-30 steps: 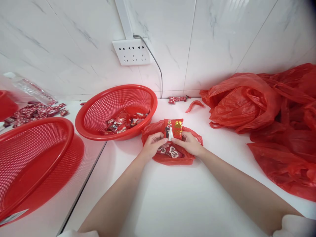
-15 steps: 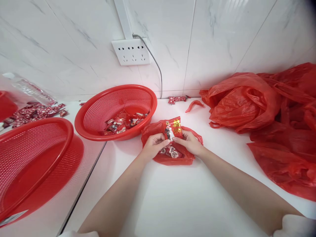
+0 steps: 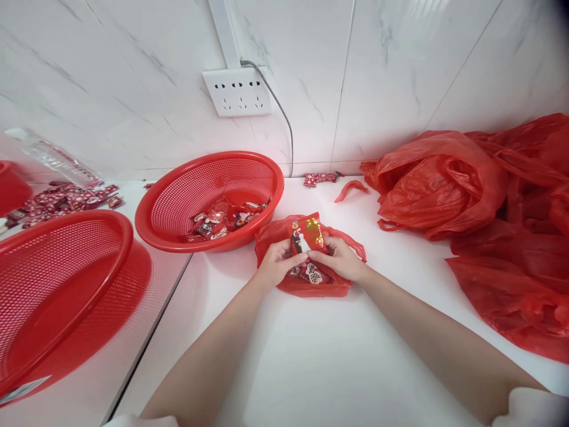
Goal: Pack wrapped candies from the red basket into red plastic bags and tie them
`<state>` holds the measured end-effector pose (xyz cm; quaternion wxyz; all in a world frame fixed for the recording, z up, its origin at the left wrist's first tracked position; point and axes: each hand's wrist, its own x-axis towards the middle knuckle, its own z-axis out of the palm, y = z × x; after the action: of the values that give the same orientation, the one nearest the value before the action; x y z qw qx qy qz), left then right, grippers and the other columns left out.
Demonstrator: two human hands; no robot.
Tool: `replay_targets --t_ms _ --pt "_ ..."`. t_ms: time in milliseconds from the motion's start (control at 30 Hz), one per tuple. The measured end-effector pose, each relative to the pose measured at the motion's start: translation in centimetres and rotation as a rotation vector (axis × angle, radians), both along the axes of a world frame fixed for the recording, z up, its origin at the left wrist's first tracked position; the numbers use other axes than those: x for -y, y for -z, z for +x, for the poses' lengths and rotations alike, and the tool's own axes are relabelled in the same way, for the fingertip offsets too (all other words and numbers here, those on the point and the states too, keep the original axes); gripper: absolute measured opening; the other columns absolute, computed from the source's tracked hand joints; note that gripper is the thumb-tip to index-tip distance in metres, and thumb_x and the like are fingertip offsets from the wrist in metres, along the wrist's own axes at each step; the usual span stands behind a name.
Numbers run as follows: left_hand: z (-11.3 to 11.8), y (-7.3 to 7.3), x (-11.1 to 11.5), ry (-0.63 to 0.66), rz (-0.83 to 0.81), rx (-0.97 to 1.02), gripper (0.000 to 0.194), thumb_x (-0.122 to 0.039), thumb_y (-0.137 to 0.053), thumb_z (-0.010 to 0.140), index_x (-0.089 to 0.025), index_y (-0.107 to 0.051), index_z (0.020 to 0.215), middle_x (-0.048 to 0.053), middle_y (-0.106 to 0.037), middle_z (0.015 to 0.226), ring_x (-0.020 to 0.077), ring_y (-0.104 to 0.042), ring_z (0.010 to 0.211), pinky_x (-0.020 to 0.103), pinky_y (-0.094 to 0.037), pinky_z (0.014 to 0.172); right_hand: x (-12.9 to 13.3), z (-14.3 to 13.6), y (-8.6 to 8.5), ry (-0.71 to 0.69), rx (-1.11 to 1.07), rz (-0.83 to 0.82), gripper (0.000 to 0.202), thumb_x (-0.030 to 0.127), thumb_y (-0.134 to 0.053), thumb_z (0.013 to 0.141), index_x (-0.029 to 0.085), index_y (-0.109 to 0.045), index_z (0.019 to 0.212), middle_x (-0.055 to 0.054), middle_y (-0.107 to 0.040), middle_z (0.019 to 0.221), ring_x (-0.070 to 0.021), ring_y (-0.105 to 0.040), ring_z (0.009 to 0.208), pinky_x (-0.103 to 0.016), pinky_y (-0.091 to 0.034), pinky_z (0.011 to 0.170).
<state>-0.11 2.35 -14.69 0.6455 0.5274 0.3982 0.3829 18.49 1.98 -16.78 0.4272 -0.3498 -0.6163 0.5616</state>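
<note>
A small red packet (image 3: 306,232) with a couple figure and gold print is held upright between my two hands. My left hand (image 3: 278,262) pinches its lower left side, and my right hand (image 3: 341,258) grips its lower right side. The thumbs meet near its bottom edge. Under and around the hands lies a spread red plastic bag (image 3: 311,289), with dark red wrapped pieces (image 3: 315,274) showing in it. Just left and behind, a red mesh basket (image 3: 153,222) holds several red wrapped pieces (image 3: 217,220).
A second red basket (image 3: 111,228) stands at the left, before a pile of red packets (image 3: 62,201) and a clear bottle (image 3: 57,160). Crumpled red bags (image 3: 444,178) fill the right. Small packets (image 3: 320,178) lie by the wall, below a socket (image 3: 240,95).
The packet has shifted slightly left and down between my fingers. My hands remain in nearly the same place, both holding it.
</note>
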Motion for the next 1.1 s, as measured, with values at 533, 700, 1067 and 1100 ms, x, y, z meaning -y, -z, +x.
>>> replay_targets --t_ms 533,700,1067,1100 --pt "-0.3 0.9 -0.4 -0.075 0.011 -0.004 0.036 -0.043 -0.074 0.072 -0.017 -0.074 0.096 0.005 -0.074 0.090 0.0192 -0.068 0.074 0.029 -0.054 0.067 0.0 0.0 -0.2 0.061 -0.036 -0.043 0.037 0.054 -0.051 0.089 0.021 -0.069 0.090 -0.001 -0.070 0.086 -0.0181 -0.065 0.080 -0.033 -0.052 0.082" --pt "-0.4 1.1 -0.5 -0.073 -0.043 0.003 0.034 -0.040 -0.075 0.071 -0.016 -0.074 0.095 0.005 -0.075 0.087 0.0213 -0.069 0.076 0.031 -0.054 0.068 -0.1 0.0 0.0 0.119 0.087 0.012 0.043 0.057 -0.044 0.091 0.021 -0.065 0.080 -0.001 -0.067 0.074 -0.0185 -0.063 0.071 -0.032 -0.050 0.073" --pt "0.3 0.7 -0.2 -0.194 -0.076 0.187 0.034 -0.039 -0.075 0.073 -0.016 -0.074 0.097 0.007 -0.075 0.093 0.0230 -0.070 0.084 0.036 -0.053 0.080 0.1 -0.2 -0.4 0.193 0.128 0.096 0.043 0.052 -0.044 0.093 0.020 -0.054 0.065 0.000 -0.061 0.066 -0.0178 -0.058 0.066 -0.031 -0.045 0.066" --pt "0.3 0.6 -0.2 -0.192 -0.089 0.174 0.033 -0.039 -0.076 0.072 -0.015 -0.074 0.094 0.007 -0.076 0.090 0.0231 -0.070 0.081 0.036 -0.054 0.079 0.1 -0.2 -0.4 0.191 0.106 0.098 0.043 0.052 -0.044 0.093 0.020 -0.052 0.065 0.000 -0.058 0.066 -0.0168 -0.056 0.066 -0.030 -0.043 0.066"
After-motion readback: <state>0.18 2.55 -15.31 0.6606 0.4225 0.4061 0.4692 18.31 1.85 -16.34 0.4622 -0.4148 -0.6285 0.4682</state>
